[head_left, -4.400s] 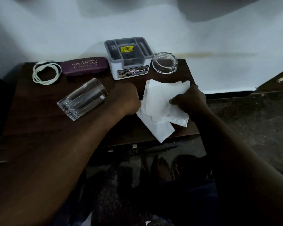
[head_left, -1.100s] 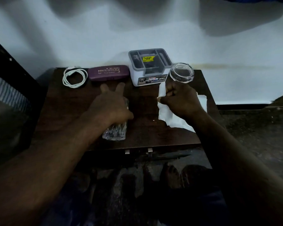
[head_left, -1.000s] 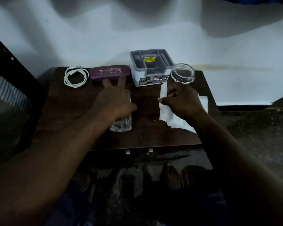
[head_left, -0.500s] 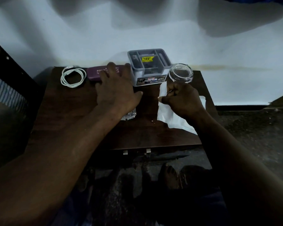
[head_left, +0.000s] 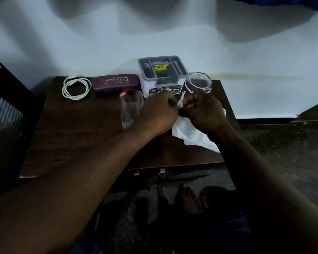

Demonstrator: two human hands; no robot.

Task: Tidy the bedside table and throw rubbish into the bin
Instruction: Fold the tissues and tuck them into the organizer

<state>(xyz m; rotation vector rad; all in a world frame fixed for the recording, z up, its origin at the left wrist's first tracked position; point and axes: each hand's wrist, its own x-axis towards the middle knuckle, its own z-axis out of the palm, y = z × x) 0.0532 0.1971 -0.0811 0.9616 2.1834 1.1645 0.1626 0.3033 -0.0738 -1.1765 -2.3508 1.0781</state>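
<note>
Head view:
Left hand (head_left: 157, 114): fingers curled, pinching the white paper (head_left: 191, 132).
Right hand (head_left: 203, 111): curled, pinching the same paper, just beside the left.
White paper: on the surface (head_left: 81, 134), at its 3 o'clock side.
Glass (head_left: 131, 107): upright, at 9 o'clock from the left hand.
Back row, 10 to 1 o'clock: cable (head_left: 76, 88), purple case (head_left: 115, 82), grey box (head_left: 162, 75), clear dish (head_left: 198, 82).

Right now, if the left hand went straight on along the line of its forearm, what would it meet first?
Most likely the right hand: the left hand points towards the far right, and both grip the white tissue close together. The glass ashtray stands farther along, though depth is unclear.
</note>
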